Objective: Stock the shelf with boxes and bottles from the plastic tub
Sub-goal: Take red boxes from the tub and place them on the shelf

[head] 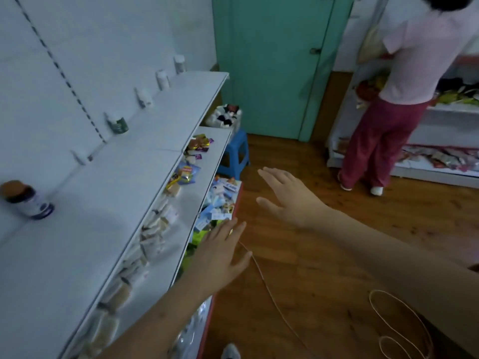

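Observation:
A white top shelf (77,242) runs along the left wall with several bottles spaced along its back: a dark-capped bottle (27,200) nearest, a green-labelled one (118,124) further on, white ones (162,79) beyond. My left hand (220,257) is stretched out flat over the shelf's front edge, fingers straight, holding nothing. My right hand (287,198) hovers above the wooden floor, fingers spread and empty. The plastic tub is not clearly in view.
Lower shelves hold snack packets (185,174) and blue-white boxes (220,200). A blue stool (236,154) stands by the green door (272,66). A person in pink (396,99) stands at another shelf on the right. A thin cord (272,294) lies on the floor.

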Available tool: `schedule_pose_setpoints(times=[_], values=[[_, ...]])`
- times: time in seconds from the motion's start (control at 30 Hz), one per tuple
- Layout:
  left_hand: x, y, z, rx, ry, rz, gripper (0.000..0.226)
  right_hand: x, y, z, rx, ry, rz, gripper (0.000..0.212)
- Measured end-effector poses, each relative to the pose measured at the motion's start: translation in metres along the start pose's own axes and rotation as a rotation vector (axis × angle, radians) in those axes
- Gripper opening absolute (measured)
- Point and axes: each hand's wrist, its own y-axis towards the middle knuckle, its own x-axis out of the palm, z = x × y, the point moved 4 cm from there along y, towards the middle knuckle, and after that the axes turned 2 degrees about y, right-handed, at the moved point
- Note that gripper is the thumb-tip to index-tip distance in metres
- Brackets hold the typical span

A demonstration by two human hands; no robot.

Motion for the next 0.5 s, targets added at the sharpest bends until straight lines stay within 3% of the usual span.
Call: schedule_pose_setpoints(times=[0.27, 0.5], values=[[-0.011, 0.149, -0.009, 0.081, -0.068, 0.010, 0.068, -0.035, 0.058, 0.090, 0.145, 0.008, 0.040, 0.073], [0.012, 0.289, -0.018, 0.097, -0.063, -0.017, 0.072, -0.040, 0.143, 0.209, 0.148, 0.004, 0.033, 0.076]])
